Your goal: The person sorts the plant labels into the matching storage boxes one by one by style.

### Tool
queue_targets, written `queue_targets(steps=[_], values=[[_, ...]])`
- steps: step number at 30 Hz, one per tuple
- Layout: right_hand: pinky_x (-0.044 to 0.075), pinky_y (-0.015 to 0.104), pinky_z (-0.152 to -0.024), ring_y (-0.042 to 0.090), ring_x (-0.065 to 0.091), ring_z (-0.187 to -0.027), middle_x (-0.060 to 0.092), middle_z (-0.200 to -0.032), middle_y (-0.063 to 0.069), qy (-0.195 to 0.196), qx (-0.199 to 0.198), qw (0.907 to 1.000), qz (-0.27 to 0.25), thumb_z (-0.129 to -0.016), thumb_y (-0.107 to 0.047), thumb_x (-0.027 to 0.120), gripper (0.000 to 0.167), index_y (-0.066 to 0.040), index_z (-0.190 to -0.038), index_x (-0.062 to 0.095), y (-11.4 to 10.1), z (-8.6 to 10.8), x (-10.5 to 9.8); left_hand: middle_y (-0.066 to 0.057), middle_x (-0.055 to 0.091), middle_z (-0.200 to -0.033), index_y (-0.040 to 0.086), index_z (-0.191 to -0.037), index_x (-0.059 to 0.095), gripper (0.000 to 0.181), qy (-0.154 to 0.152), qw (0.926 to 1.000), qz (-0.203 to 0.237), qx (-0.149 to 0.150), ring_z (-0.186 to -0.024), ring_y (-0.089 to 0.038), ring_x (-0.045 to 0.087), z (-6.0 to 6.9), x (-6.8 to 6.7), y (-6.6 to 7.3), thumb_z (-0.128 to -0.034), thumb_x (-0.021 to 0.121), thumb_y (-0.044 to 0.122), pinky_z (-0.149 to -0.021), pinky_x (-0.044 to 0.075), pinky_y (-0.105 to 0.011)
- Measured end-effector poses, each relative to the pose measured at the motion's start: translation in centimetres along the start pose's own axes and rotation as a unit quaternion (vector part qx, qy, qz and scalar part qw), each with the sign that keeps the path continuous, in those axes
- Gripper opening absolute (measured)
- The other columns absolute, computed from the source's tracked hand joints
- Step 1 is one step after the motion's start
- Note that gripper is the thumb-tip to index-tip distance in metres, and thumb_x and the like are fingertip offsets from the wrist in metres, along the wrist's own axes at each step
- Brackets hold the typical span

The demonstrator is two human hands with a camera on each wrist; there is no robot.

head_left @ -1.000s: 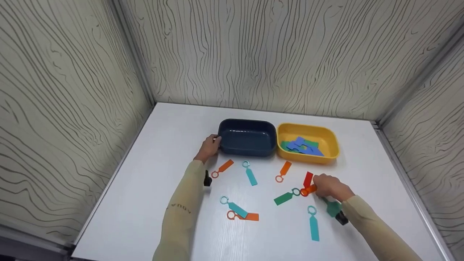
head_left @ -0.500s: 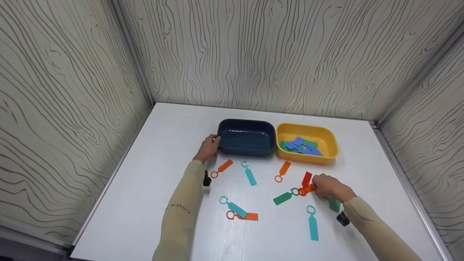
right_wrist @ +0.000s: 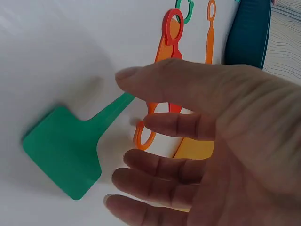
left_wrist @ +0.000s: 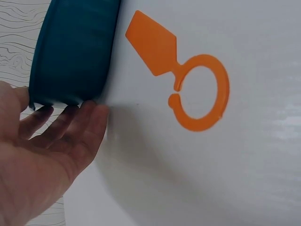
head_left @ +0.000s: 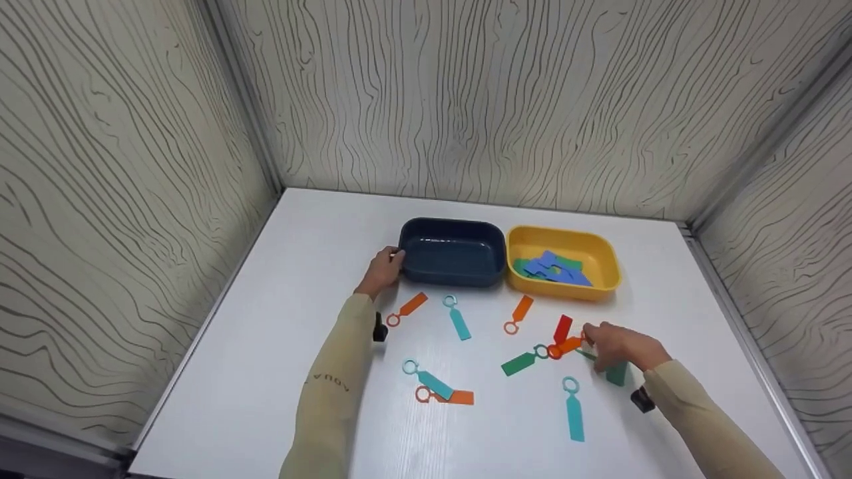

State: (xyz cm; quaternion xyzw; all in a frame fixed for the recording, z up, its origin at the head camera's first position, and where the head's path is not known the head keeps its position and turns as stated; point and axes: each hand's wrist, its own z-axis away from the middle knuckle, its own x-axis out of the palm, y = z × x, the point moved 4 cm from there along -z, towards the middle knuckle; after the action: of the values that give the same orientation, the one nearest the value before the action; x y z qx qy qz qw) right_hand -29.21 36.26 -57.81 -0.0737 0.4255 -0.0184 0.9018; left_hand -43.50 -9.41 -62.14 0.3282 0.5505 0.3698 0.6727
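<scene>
My left hand holds the left end of a dark blue plastic bin, thumb at the rim and fingers on the end wall. My right hand hovers low over a green tag, thumb and fingers spread apart. The green tag's narrow stem runs behind my thumb. Close to my index fingertip is the ring of an orange tag, which overlaps a red tag. A second green tag lies just left of these.
A yellow bin with blue and green tags stands against the blue bin's right side. Orange tags and turquoise tags lie scattered on the white table. Patterned walls enclose the table at the back and sides.
My right hand has shifted slightly right and its fingers have spread, uncovering the orange tag's ring. My left hand stays on the blue bin.
</scene>
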Motion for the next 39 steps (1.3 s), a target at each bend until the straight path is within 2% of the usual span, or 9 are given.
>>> queue_targets(steps=[3, 5, 11, 16, 24, 26, 29, 32, 39], values=[[0.032, 0.072, -0.102, 0.052, 0.039, -0.127, 0.033, -0.149, 0.034, -0.016, 0.035, 0.9990, -0.022, -0.075, -0.027, 0.085, 0.097, -0.005, -0.152, 0.030, 0.8, 0.6, 0.3, -0.015, 0.059, -0.130, 0.006, -0.140, 0.047, 0.049, -0.003, 1.0000, 0.007, -0.004, -0.108, -0.023, 0.060, 0.0, 0.1, 0.0, -0.1050, 0.040, 0.040, -0.086, 0.054, -0.037], [0.028, 0.074, -0.103, 0.056, 0.028, -0.134, 0.020, -0.154, 0.035, -0.019, 0.053, 0.9979, -0.033, -0.074, -0.028, 0.086, 0.105, -0.005, -0.155, 0.024, 1.3, 0.8, 0.6, -0.015, 0.058, -0.130, 0.007, -0.141, 0.046, 0.049, -0.006, 0.9999, 0.013, -0.006, -0.107, -0.023, 0.061, 0.1, 0.1, 0.0, -0.1050, 0.040, 0.040, -0.084, 0.054, -0.036], [0.029, 0.074, -0.103, 0.057, 0.026, -0.133, 0.018, -0.153, 0.037, -0.021, 0.075, 0.9966, -0.028, -0.073, -0.025, 0.086, 0.106, -0.003, -0.154, 0.022, 2.2, 0.4, 1.3, -0.014, 0.060, -0.127, 0.007, -0.140, 0.047, 0.048, -0.004, 0.9996, 0.026, -0.006, -0.101, -0.022, 0.062, 0.3, 0.0, 0.1, -0.1048, 0.041, 0.039, -0.078, 0.055, -0.034], [0.023, 0.074, -0.105, 0.057, 0.019, -0.137, 0.014, -0.155, 0.036, -0.027, 0.081, 0.9952, -0.048, -0.076, -0.022, 0.083, 0.105, -0.003, -0.155, 0.016, 2.5, 0.5, 1.5, -0.014, 0.061, -0.126, 0.006, -0.140, 0.047, 0.049, -0.001, 0.9996, 0.028, -0.003, -0.096, -0.021, 0.063, 0.4, -0.1, 0.2, -0.1045, 0.042, 0.039, -0.074, 0.055, -0.033], [0.028, 0.073, -0.103, 0.058, 0.028, -0.132, 0.021, -0.153, 0.036, -0.019, 0.085, 0.9947, -0.055, -0.074, -0.021, 0.084, 0.100, -0.005, -0.154, 0.026, 2.5, 1.1, 1.2, -0.014, 0.061, -0.126, 0.006, -0.139, 0.048, 0.048, -0.002, 0.9998, 0.021, -0.002, -0.096, -0.021, 0.062, 0.1, 0.0, 0.0, -0.1045, 0.042, 0.040, -0.074, 0.053, -0.031], [0.036, 0.070, -0.100, 0.053, 0.041, -0.121, 0.040, -0.143, 0.033, -0.014, 0.075, 0.9957, -0.053, -0.073, -0.021, 0.085, 0.088, -0.005, -0.147, 0.040, 2.4, 1.3, 1.0, -0.013, 0.060, -0.126, 0.007, -0.139, 0.047, 0.048, -0.005, 0.9997, 0.025, -0.005, -0.096, -0.021, 0.062, 0.2, -0.1, 0.0, -0.1045, 0.041, 0.040, -0.074, 0.054, -0.032], [0.047, 0.060, -0.090, 0.038, 0.053, -0.100, 0.060, -0.114, 0.020, -0.010, 0.055, 0.9973, -0.048, -0.073, -0.021, 0.085, 0.058, -0.007, -0.122, 0.059, 2.2, 1.5, 0.8, -0.014, 0.060, -0.126, 0.007, -0.140, 0.047, 0.049, -0.009, 0.9995, 0.029, -0.008, -0.096, -0.021, 0.062, 0.2, 0.0, 0.0, -0.1045, 0.041, 0.040, -0.073, 0.055, -0.032], [0.049, 0.052, -0.082, 0.026, 0.053, -0.086, 0.059, -0.094, 0.007, -0.008, 0.039, 0.9982, -0.045, -0.075, -0.019, 0.084, 0.037, -0.010, -0.102, 0.061, 2.2, 1.5, 0.6, -0.013, 0.060, -0.126, 0.007, -0.140, 0.047, 0.049, -0.011, 0.9996, 0.026, -0.011, -0.097, -0.021, 0.062, 0.1, 0.0, -0.1, -0.1048, 0.040, 0.040, -0.074, 0.055, -0.032], [0.050, 0.043, -0.073, 0.025, 0.052, -0.080, 0.055, -0.089, 0.008, -0.015, 0.012, 0.9998, -0.008, -0.083, -0.008, 0.071, 0.018, -0.009, -0.096, 0.058, 2.1, 1.7, -0.1, -0.014, 0.060, -0.128, 0.007, -0.140, 0.047, 0.049, -0.003, 0.9997, 0.021, -0.007, -0.103, -0.022, 0.062, 0.2, 0.0, 0.0, -0.1050, 0.040, 0.040, -0.081, 0.055, -0.035]])
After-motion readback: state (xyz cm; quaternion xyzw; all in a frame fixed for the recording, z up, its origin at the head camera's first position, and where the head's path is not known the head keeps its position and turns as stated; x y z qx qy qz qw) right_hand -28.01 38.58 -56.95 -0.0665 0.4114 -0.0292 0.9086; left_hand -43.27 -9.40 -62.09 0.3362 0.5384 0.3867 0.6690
